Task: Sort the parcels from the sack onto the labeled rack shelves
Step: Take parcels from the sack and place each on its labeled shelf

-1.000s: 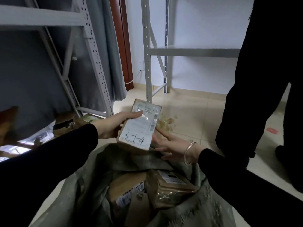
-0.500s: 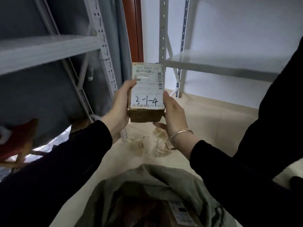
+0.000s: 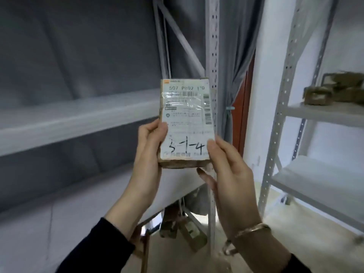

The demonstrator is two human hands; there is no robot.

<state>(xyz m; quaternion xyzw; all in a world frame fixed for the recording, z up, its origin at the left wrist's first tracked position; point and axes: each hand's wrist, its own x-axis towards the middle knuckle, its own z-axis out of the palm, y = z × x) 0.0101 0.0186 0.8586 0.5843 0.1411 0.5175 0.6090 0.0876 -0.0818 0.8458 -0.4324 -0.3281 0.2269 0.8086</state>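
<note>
Left hand [image 3: 146, 154] and right hand [image 3: 226, 170] grip the parcel [image 3: 186, 123] upright — grey rack [image 3: 213, 56] behind, boxes [image 3: 334, 91] shelved right.

- Grey curtain [image 3: 78, 56] hangs as the backdrop.
- Red-brown door edge [image 3: 245, 115] shows just right of the curtain.
- White wall [image 3: 262, 95] stands right of the curtain, beyond that door edge.

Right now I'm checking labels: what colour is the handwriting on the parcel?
Black on the parcel label's white, seen in the head view.
</note>
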